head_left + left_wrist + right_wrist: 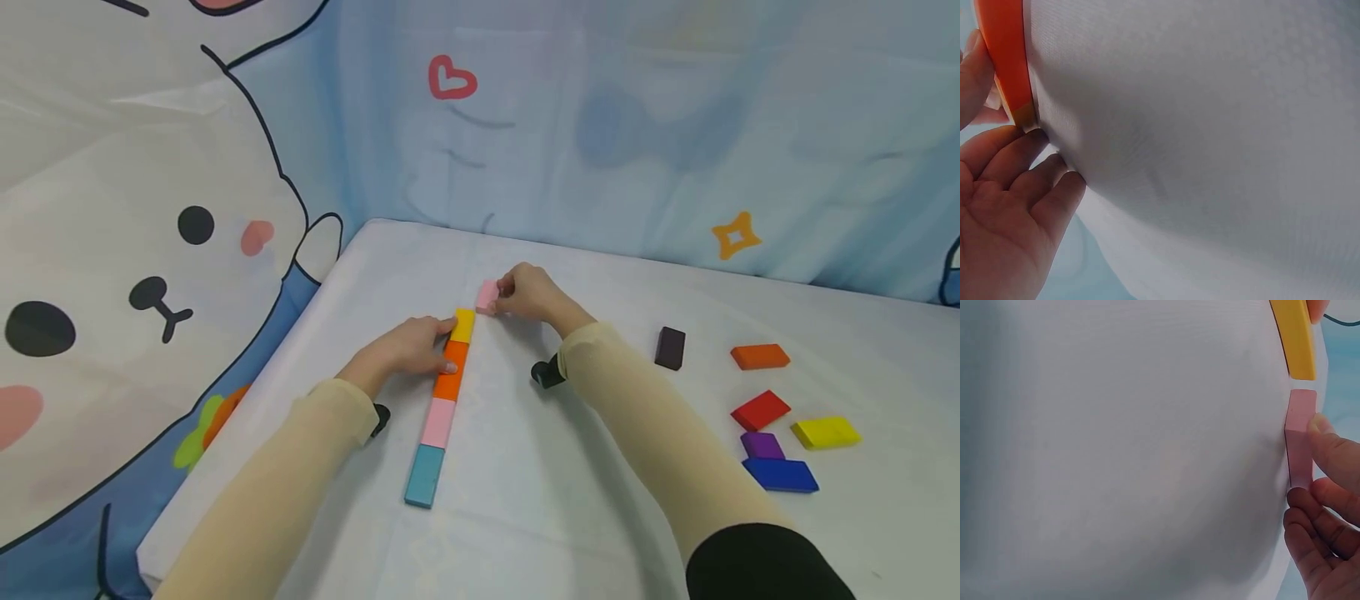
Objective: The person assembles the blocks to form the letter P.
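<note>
A straight row of flat blocks lies on the white-covered table: a teal block nearest me, then a pink block, an orange block and a yellow block. My left hand rests along the row's left side, its thumb on the orange block and its forefinger at the yellow one. Just past the yellow end, my right hand pinches another pink block between thumb and fingers. A narrow gap separates that block from the yellow block in the right wrist view.
Toward the right lie a black block, an orange block, a red block, a yellow block, a purple block and a blue block. A printed curtain hangs behind the table.
</note>
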`<state>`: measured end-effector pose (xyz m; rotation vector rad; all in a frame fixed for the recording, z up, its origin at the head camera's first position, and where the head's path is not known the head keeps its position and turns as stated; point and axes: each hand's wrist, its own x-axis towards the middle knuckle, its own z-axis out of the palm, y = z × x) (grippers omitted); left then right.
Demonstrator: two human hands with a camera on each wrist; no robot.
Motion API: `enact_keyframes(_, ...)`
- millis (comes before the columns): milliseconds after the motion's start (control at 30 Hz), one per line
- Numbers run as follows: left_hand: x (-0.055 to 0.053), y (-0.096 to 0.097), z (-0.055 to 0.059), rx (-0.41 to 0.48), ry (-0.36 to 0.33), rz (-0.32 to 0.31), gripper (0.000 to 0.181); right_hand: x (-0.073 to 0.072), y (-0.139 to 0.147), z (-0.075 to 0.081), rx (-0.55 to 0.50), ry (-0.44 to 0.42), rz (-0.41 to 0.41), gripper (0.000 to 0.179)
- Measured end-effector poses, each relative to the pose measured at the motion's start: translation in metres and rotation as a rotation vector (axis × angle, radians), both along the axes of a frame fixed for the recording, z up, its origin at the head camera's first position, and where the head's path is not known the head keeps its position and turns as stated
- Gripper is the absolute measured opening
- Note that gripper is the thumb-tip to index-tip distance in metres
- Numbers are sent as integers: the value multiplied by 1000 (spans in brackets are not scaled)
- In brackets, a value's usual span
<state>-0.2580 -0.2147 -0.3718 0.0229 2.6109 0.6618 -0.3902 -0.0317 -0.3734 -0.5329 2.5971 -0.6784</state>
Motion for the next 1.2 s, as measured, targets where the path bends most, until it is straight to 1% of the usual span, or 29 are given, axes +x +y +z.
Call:
enact_keyframes(300,1,-1,2,3,-6,2,80,-4,-9,-2,-13,14,26,55)
enact_keyframes(500,-1,-1,1,11,-2,-1,80,-5,-15,-4,-29,34,42,57)
enact_keyframes(733,-1,-1,1,10,-7,2,81,-5,-21,-3,-14,9,47,56)
enact_keyframes(1000,-2,-1,1,5,-1,-7,81,-5,-23,-2,-9,4,47,55)
enact_keyframes(1200,-1,-1,2,-6,-6,-6,81,-4,-24,-1,8,1,65,57)
